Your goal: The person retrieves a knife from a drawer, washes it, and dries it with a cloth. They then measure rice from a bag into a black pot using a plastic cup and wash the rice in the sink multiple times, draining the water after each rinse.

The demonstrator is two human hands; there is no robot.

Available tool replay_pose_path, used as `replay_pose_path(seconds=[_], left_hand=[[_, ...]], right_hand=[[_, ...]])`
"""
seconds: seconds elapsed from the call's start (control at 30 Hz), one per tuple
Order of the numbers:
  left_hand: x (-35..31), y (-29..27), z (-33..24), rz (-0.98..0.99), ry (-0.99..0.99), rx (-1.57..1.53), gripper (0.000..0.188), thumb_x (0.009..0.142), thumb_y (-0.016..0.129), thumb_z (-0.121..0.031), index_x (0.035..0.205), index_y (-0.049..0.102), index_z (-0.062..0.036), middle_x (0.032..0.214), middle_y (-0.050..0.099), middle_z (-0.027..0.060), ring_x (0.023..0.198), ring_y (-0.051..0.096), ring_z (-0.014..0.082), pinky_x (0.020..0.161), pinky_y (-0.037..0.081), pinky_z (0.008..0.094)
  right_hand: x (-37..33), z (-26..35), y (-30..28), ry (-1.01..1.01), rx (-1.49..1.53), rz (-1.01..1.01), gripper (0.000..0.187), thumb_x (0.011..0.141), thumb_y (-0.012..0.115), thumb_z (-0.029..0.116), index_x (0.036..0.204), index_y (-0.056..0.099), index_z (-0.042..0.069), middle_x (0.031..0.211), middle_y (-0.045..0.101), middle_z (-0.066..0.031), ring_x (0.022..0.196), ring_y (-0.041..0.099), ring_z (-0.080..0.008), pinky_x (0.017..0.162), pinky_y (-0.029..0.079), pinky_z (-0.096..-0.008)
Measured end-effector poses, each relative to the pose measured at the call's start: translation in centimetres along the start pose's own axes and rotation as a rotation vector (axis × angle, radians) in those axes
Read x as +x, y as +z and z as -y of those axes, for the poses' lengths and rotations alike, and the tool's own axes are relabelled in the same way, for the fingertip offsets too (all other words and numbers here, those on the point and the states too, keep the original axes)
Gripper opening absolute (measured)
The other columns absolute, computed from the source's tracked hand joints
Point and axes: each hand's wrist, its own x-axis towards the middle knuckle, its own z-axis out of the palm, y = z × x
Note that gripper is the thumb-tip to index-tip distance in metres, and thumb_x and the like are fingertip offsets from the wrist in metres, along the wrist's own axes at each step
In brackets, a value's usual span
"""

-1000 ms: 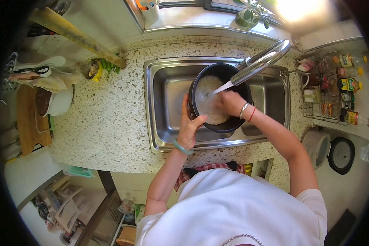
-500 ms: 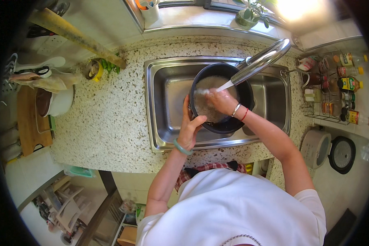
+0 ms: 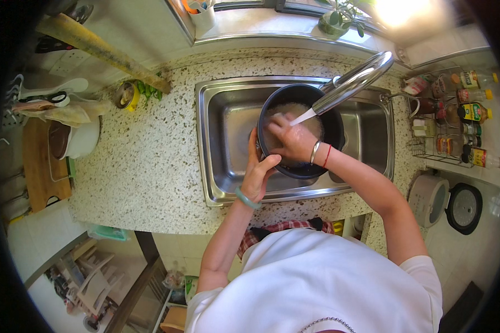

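Note:
A dark round pot (image 3: 333, 133) sits over the steel sink (image 3: 219, 161), across the two basins. Cloudy water (image 3: 290, 107) fills its bottom; whether grains lie in it I cannot tell. My left hand (image 3: 258, 172) grips the near-left rim, thumb over the edge and fingers along the outer wall. Inside the pot is my right hand (image 3: 297, 143), its fingers apart and slightly blurred, the tips in the water. From the chrome faucet (image 3: 353, 83) a stream of water (image 3: 304, 116) runs down beside the knuckles.
Speckled counter (image 3: 139, 166) stretches left of the sink. Green peppers (image 3: 148, 90) and a yellow tin (image 3: 129, 96) stand at the back left. A wire rack of bottles (image 3: 447, 116) is at the right, above an appliance with a black lid (image 3: 463, 209). A wooden board (image 3: 44, 161) leans far left.
My right hand has shifted a little left and nearer to me within the pot, its fingers now more spread. My left hand keeps its hold on the rim.

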Motion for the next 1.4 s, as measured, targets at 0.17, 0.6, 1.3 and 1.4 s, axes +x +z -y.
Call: replay_pose_path(seconds=[0.17,0.6,1.3,1.4], left_hand=[[0.1,-0.5,0.3,0.013,0.034,0.02,0.097,0.077,0.066,-0.013,0.153,0.007,-0.0178,0.138,0.04,0.0102,0.118,0.048,0.0183,0.091,0.047,0.0308],[-0.5,-0.5,0.1,-0.006,-0.016,0.05,0.096,0.076,0.066,-0.017,0.153,0.009,-0.0175,0.139,0.037,0.0094,0.119,0.047,0.0206,0.094,0.046,0.0318],[-0.2,-1.0,0.9,-0.031,0.035,0.041,0.096,0.075,0.067,-0.014,0.153,0.011,-0.0197,0.137,0.041,0.0069,0.116,0.047,0.0169,0.09,0.045,0.0264],[-0.4,-1.2,0.8,-0.025,-0.001,-0.002,0.094,0.075,0.066,-0.014,0.152,0.012,-0.0196,0.137,0.04,0.0071,0.117,0.047,0.018,0.093,0.045,0.0292]], right_hand=[[-2.5,-0.5,2.0,0.031,0.172,0.381,0.034,0.075,0.066,0.008,0.108,0.057,0.004,0.108,0.058,-0.0217,0.093,0.061,-0.0396,0.081,0.051,-0.045],[1.4,-3.9,-1.1,-0.099,-0.079,-0.108,0.022,0.078,0.058,0.013,0.098,0.067,0.013,0.098,0.068,-0.0074,0.098,0.062,-0.0293,0.073,0.051,-0.0414],[-0.7,0.3,3.7,0.421,0.401,0.343,0.029,0.086,0.061,0.018,0.106,0.059,-0.003,0.1,0.064,-0.0264,0.091,0.063,-0.042,0.078,0.05,-0.046],[-0.2,-0.9,2.4,0.485,0.58,0.322,0.026,0.087,0.06,0.016,0.109,0.061,0.002,0.1,0.065,-0.0229,0.086,0.064,-0.0382,0.072,0.052,-0.0427]])
